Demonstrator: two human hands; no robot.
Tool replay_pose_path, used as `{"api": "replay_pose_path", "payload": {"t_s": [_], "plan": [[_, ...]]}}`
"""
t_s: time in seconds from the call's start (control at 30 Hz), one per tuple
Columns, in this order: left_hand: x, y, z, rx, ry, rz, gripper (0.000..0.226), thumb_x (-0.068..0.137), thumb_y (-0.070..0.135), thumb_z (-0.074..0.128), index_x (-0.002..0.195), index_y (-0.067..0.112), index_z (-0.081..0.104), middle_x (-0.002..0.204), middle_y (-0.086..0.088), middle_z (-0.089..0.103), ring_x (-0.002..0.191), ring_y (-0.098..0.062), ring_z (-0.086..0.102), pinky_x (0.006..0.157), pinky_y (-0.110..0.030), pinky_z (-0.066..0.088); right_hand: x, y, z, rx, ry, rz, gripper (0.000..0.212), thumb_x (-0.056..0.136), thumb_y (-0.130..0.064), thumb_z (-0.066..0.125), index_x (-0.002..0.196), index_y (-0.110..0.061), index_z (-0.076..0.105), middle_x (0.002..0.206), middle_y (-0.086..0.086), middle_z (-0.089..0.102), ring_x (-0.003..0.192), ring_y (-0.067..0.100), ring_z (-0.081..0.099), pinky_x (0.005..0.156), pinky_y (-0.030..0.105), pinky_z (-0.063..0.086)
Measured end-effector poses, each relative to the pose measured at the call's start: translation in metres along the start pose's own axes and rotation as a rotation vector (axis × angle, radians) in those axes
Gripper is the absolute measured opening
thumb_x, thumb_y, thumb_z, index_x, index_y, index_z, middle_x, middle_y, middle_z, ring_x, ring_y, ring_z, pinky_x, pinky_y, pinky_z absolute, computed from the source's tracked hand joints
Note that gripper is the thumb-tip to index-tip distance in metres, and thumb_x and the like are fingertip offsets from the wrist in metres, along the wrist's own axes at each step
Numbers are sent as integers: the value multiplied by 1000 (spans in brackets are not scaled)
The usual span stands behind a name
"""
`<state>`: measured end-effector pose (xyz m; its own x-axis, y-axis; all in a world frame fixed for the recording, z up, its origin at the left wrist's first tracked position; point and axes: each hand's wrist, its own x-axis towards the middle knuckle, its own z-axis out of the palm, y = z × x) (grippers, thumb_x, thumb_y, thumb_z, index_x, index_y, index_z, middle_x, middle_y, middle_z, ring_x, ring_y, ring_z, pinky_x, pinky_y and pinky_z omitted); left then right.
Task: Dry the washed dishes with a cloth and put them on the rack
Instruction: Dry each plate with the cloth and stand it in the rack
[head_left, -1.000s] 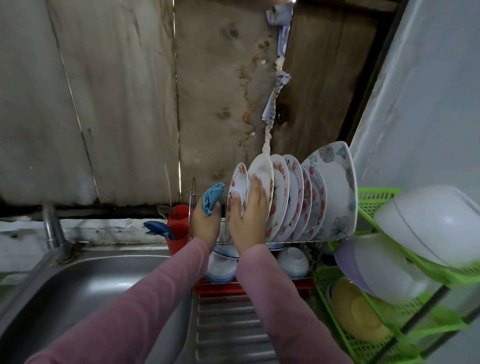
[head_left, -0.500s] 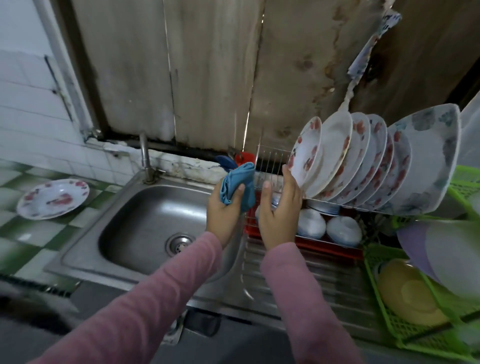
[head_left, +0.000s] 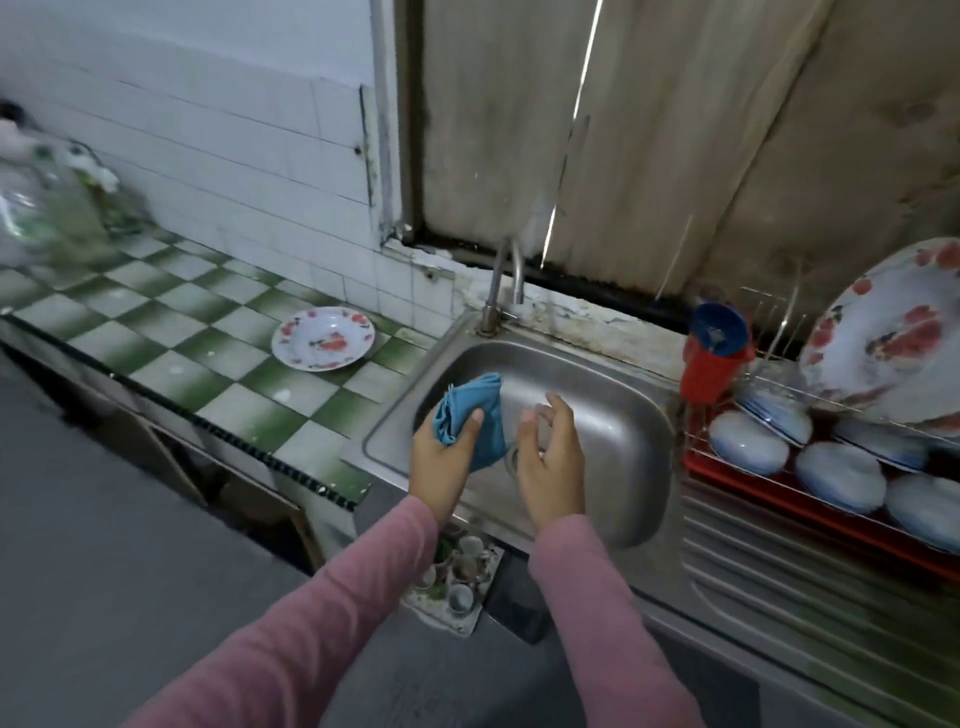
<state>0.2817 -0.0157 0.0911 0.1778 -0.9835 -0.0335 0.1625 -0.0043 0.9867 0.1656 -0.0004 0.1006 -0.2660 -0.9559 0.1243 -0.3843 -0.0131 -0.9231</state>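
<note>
My left hand (head_left: 444, 452) grips a folded blue cloth (head_left: 475, 415) over the left part of the steel sink (head_left: 613, 415). My right hand (head_left: 550, 457) hovers beside it over the basin, fingers loosely spread and holding nothing. A white plate with red flowers (head_left: 324, 338) lies flat on the green checkered counter (head_left: 171, 353), left of the sink and away from both hands. The dish rack (head_left: 779, 384) stands at the far right with a flowered plate (head_left: 888, 338) upright in it and several bowls (head_left: 836, 473) upside down below.
A tap (head_left: 501, 280) rises behind the sink. A red cup with a blue utensil (head_left: 714, 353) stands at the rack's left end. A clear plastic bag (head_left: 47, 208) sits at the counter's far left. The ribbed drainboard (head_left: 779, 561) lies in front of the rack.
My view swung left from the rack to the sink and counter. My right hand let go of the racked plate, and both hands moved left over the basin, the cloth still in my left.
</note>
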Motion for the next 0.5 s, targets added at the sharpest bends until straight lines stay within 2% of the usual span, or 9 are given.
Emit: {"api": "replay_pose_path", "payload": {"t_s": [0.07,0.2,0.3,0.37,0.43,0.5], "plan": [[11,3,-47,8,55,-6,21,94,17,63,115,19,64,109,0,69,104,-19,65,91,-32,53,-4,-13,46,29,-20,17,48,103,-39,44,148,-25,36,144,-2,47,130,14,46,105,29,38],[36,3,-141,64,131,-28,19,95,19,62,114,21,61,109,-3,67,103,-23,63,85,-33,52,-13,-36,128,76,-115,80,44,103,-36,45,145,-21,40,134,-2,53,126,15,49,99,26,36],[53,4,-196,84,197,-63,19,95,19,62,115,21,61,111,-4,67,105,-25,62,92,-40,52,-17,-47,180,121,-173,140,31,103,-32,47,131,-20,47,123,-3,54,121,17,51,96,24,36],[62,7,-224,87,234,-67,16,96,18,61,111,24,61,106,0,67,100,-21,62,92,-39,51,-17,-53,210,131,-198,179,35,103,-28,47,136,-15,47,124,-2,53,116,13,50,92,20,35],[74,8,-250,100,268,-71,13,96,17,60,105,27,61,103,1,66,98,-20,62,88,-35,50,-12,-59,239,135,-226,240,40,103,-28,47,140,-15,45,125,-1,52,112,11,49,92,24,38],[91,7,-273,112,300,-80,18,96,17,60,114,20,61,107,-2,65,99,-21,60,84,-31,47,-1,-59,265,126,-254,296,39,103,-30,46,139,-16,46,123,-1,53,109,13,49,92,27,39]]}}
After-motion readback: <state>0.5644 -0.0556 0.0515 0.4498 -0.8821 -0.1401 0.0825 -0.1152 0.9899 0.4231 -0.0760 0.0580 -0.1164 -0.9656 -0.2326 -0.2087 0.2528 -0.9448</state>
